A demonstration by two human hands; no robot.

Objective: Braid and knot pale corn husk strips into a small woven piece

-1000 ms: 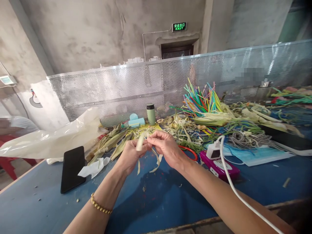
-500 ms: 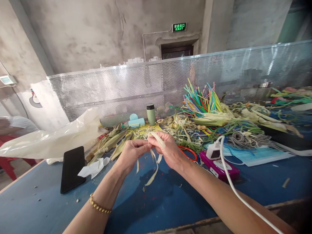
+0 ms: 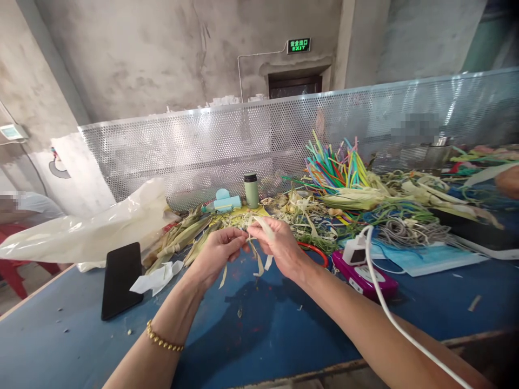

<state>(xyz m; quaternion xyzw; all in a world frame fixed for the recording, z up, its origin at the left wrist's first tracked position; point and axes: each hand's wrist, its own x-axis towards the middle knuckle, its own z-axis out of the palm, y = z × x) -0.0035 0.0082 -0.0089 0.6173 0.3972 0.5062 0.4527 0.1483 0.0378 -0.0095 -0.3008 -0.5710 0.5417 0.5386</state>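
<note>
My left hand (image 3: 217,254) and my right hand (image 3: 277,246) meet above the blue table (image 3: 251,329), both pinched on pale corn husk strips (image 3: 259,258). Thin strips hang down between the hands, and one pale strip lies across my right fingers. My left wrist wears a gold bead bracelet (image 3: 161,340). Just beyond the hands lies a pile of corn husks (image 3: 190,235) and loose husk shreds (image 3: 308,216).
A black phone (image 3: 119,278) and crumpled white paper (image 3: 156,276) lie at left, next to a large plastic sheet (image 3: 81,232). At right sit a magenta power bank (image 3: 360,275) with white cable, a red ring (image 3: 314,251), coloured strips (image 3: 336,165). A perforated metal screen (image 3: 284,140) backs the table.
The husk piece went from my left fingers to lie across my right fingers. The hanging strips have shifted, and both hands have dropped slightly.
</note>
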